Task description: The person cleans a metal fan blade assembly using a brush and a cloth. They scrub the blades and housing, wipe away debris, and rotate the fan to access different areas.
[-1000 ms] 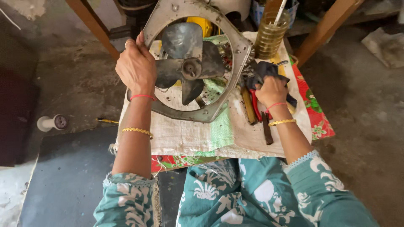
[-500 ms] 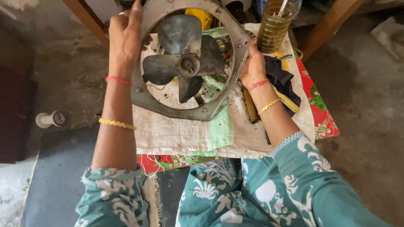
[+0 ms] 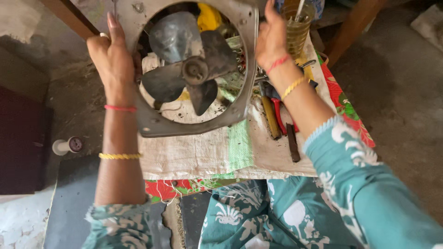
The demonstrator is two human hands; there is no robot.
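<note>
fan: metal fan frame [image 3: 194, 124] with dark blades, top centre of frame, tilted up off the sack-covered surface [image 3: 198, 154]
left hand [image 3: 113, 60]: grip clenched on frame's left edge
right hand [image 3: 272, 39]: grip clenched on frame's right edge
tools: pliers [image 3: 277, 108] lower right of the fan

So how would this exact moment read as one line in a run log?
left hand: grips fan frame left side | right hand: grips right side | frame: tilted over woven sack | tools: lying beside
</note>
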